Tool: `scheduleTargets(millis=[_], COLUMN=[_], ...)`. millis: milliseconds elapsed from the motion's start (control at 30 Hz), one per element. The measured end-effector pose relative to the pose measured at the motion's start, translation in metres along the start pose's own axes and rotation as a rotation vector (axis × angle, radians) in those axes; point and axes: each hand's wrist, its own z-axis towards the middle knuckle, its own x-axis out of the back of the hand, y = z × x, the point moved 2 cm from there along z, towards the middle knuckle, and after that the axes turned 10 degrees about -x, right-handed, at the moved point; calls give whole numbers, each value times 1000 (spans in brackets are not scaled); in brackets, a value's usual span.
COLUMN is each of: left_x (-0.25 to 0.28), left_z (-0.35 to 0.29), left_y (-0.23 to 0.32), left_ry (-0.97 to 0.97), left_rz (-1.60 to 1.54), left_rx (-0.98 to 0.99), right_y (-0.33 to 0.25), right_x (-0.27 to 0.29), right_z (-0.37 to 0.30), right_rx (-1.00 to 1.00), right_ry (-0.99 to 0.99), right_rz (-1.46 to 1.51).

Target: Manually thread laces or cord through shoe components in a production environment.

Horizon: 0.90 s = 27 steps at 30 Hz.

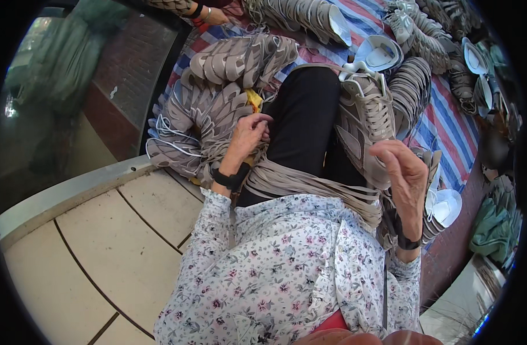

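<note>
Striped sheet [454, 144] right of sneaker upper [351, 129]; left hand [251, 135] leftward, right hand [404, 172] beside it; grips: cannot tell. Likely lacing; next: pinch lace [377, 113].

The left fisheye, worn on the head, looks steeply down, facing from the floral blouse [269, 259], near, toward the striped tarpaulin [452, 141], far. Both the left hand [252, 135] and right hand [403, 169] sit close below it. Floor tiles [134, 238] bow at left; the dark right rim is hard to read.
</note>
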Motion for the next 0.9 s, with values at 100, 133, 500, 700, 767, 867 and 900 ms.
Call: scheduleTargets(millis=[100, 133, 500, 700, 767, 867, 900], left_x=[15, 21, 56, 40, 34, 28, 27], left_z=[-6, -9, -39, -44, -44, -45, -46], left_y=[1, 5, 7, -11, -13, -15, -17], left_ry=[56, 101, 190, 143, 136, 125, 123], left_rz=[-54, -55, 42, -48, -56, -52, -40], left_rx=[17, 36, 91, 92, 103, 113, 113], right_y=[10, 13, 40, 30, 26, 21, 21], right_x=[15, 18, 32, 22, 20, 17, 17], right_z=[-11, -12, -22, -18, -17, -15, -14], right_rx=[-131, -135, -188, -97, -56, -37, -34], right_ry=[69, 69, 180, 232, 281, 318, 318], right_rz=[77, 80, 80, -30, -38, 20, 18])
